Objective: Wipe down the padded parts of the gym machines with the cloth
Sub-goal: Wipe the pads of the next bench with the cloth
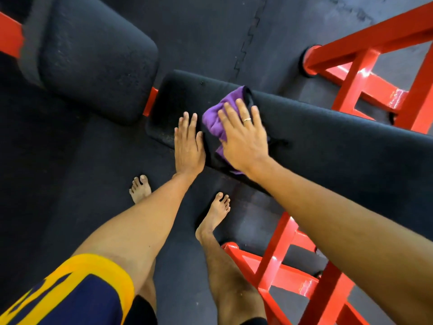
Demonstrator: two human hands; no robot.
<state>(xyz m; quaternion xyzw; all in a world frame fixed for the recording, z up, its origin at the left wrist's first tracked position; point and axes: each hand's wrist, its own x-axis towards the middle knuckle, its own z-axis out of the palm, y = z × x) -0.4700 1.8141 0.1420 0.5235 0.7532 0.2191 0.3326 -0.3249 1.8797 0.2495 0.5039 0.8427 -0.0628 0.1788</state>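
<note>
A gym: padded bench, red steel frames, rubber floor.

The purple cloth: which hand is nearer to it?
Right. The right hand lies flat on the purple cloth, pressing it onto the black bench pad; the left hand rests on the pad just beside the cloth.

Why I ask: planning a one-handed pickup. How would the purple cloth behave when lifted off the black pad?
Probably floppy: the crumpled purple cloth bunches in folds under the flat right hand. Likely light, since it drapes over the edge of the black padded bench. Unlikely to roll.
</note>
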